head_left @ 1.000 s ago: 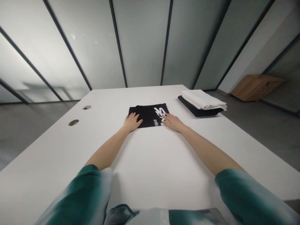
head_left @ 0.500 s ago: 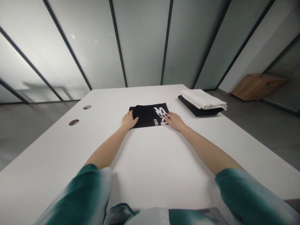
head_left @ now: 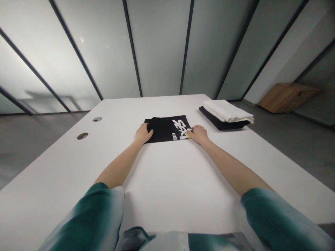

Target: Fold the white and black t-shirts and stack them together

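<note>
A folded black cloth with white lettering and a small yellow patch near its lower right corner lies flat on the white table. My left hand is at its left edge, with the thumb on top of the fabric and the fingers curled at the side. At the right edge, my right hand pinches the cloth near the lower right corner. The undersides of both hands are hidden.
A stack at the right of the white table has a folded white cloth on top of a folded black cloth. Two round holes are in the tabletop at the left. A wooden cabinet stands beyond on the floor.
My right hand has shifted slightly right, its fingers more curled, and more lettering and a yellow patch now show beside it. My left hand has moved slightly left.
</note>
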`<state>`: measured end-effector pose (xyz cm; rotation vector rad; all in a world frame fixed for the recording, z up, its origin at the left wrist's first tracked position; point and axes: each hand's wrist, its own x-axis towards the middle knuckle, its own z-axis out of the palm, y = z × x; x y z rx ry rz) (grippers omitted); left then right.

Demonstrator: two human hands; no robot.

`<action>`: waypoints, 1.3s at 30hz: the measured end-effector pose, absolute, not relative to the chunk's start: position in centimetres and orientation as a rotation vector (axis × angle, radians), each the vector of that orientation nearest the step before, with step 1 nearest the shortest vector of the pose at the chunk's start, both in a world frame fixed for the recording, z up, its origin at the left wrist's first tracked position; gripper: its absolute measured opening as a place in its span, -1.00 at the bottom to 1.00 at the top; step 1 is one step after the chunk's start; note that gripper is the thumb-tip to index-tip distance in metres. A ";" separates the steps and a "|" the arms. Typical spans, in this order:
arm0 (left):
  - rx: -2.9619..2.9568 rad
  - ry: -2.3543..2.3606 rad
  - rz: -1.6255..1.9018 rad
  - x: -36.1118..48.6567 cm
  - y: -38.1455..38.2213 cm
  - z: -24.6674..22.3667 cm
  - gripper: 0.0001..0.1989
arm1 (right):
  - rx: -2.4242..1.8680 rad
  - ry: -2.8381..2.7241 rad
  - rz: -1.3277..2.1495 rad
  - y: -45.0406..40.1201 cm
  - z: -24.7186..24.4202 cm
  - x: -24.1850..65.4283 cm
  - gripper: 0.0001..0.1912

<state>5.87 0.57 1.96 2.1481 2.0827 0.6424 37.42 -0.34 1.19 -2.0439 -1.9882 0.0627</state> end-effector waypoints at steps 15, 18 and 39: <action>2.730 1.465 0.478 8.1 -1.9 3.1 -0.44 | -1.867 -1.859 0.168 0.7 0.1 38.1 -0.71; 2.804 1.315 0.381 9.3 -2.4 3.0 -0.44 | -1.730 -1.741 0.384 1.1 0.1 38.3 -0.76; 2.101 1.330 0.669 12.9 -1.5 4.7 -0.69 | -1.421 -1.989 0.221 1.9 0.1 38.7 -0.24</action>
